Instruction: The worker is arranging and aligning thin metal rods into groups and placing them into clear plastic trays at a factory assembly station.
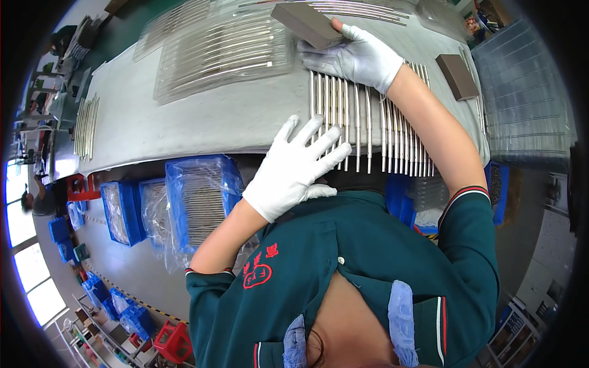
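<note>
White-gloved, my right hand (pixel 362 60) grips a grey-brown rectangular block (pixel 307 24) between thumb and fingers; the thumb tip pokes bare through the glove. The block is held over the far side of a row of shiny metal rods (pixel 402 138), stepped in thickness, which lie side by side with their near ends past the table's edge. My left hand (pixel 294 168), also gloved, has its fingers spread over the left group of rods (pixel 328 101). Its fingertips are at or just above them; contact cannot be made out. Gaps split the rods into groups.
A second block (pixel 458 76) lies at the table's right. Clear plastic trays of rods (pixel 221 55) sit far left on the pale-covered table (pixel 202 132); more rods (pixel 87 129) lie at its left end. Blue crates (pixel 199 202) stand below, and stacked clear trays (pixel 521 92) at right.
</note>
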A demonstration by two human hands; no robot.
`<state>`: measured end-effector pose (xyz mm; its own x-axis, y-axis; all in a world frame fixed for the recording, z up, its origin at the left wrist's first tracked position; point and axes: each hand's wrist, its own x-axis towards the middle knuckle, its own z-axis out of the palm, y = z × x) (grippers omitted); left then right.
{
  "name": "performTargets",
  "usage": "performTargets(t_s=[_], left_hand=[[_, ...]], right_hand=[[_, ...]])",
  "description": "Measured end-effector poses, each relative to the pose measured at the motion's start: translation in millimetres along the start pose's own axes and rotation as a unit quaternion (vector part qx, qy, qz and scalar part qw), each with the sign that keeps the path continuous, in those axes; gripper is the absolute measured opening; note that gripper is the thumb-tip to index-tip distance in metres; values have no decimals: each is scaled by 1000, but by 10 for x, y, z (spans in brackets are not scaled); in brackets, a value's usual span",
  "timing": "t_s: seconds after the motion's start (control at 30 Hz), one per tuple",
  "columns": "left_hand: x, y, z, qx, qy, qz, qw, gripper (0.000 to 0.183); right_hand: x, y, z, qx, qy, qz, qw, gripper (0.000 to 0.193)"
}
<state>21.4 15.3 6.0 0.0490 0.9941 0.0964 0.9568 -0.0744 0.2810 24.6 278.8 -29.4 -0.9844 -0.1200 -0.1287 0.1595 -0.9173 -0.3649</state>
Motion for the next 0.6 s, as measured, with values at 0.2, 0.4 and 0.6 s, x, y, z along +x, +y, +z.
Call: performTargets(t_s=[0.2,0.4,0.6], left_hand=[[216,86,138,-47,15,73,996,69],[384,171,206,-83,37,135,987,65],[303,131,192,-76,37,114,990,63]], right_hand=[[-285,-126,-55,-14,28,-5,1000,61],[-529,-193,-83,3,26,-20,999,61],[-403,-152,-79,19,43,-19,999,60]])
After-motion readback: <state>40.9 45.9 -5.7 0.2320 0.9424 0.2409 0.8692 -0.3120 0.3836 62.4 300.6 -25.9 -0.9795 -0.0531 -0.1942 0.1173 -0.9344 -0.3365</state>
